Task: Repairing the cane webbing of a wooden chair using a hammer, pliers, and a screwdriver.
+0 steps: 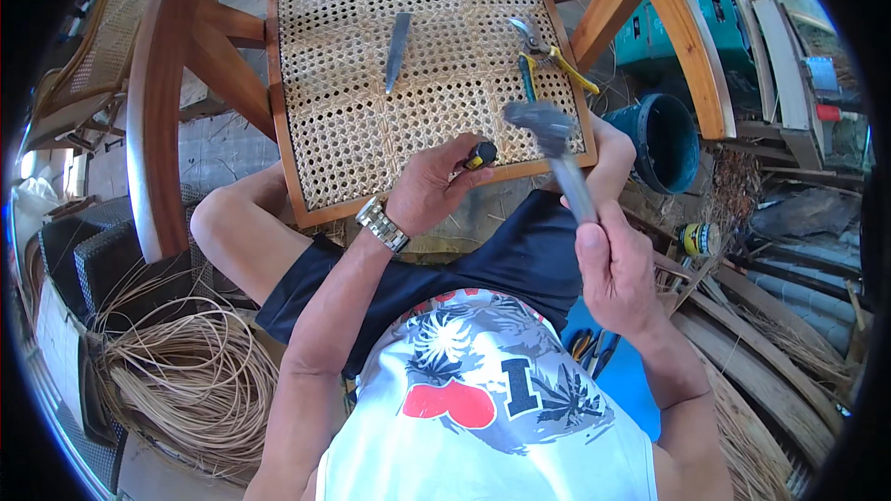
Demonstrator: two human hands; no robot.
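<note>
Fingers (pixel 614 228) of right hand (pixel 624 280): wrapped round hammer (pixel 574 184), poised over cane seat (pixel 353 93), near right corner; likely head-heavy, rigid, best held low. Left hand (pixel 432 187): grasping black-and-yellow tool (pixel 482 155), probably stiff; cane presumably springy, splittable.

The head camera looks from above the person's white shirt (pixel 483 445), steeply downward and forward to the cane panel (pixel 445 74), which is near. Its view is wide and round, and straight edges bend toward the rim.
</note>
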